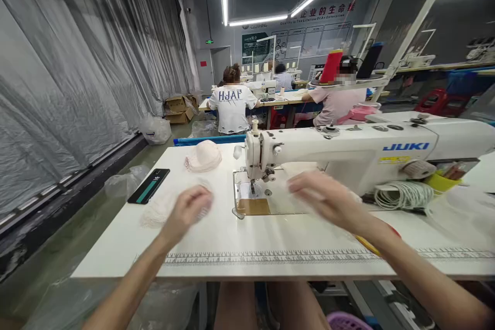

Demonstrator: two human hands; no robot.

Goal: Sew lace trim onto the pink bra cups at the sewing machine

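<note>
My left hand (192, 203) is over the table, left of the needle area, fingers curled in. Something pale and blurred shows at its fingertips, too smeared to name. Pale thin fabric (157, 210) lies just left of that hand. Behind it sits a cream, cup-shaped stack of fabric (205, 156). My right hand (325, 196) hovers right of the needle, blurred, its fingers stretched out leftward with nothing visible in them. Between the hands stands a white sewing machine (309, 149); its metal needle plate (247, 191) shows no fabric under the presser foot.
A black phone (149, 186) lies at the table's left edge. A printed ruler (255, 258) runs along the front. Under the machine arm are coiled cord (404, 195) and a yellow cup (444, 181). Yellow-handled scissors (367, 245) are partly beneath my right forearm. Co-workers sit ahead.
</note>
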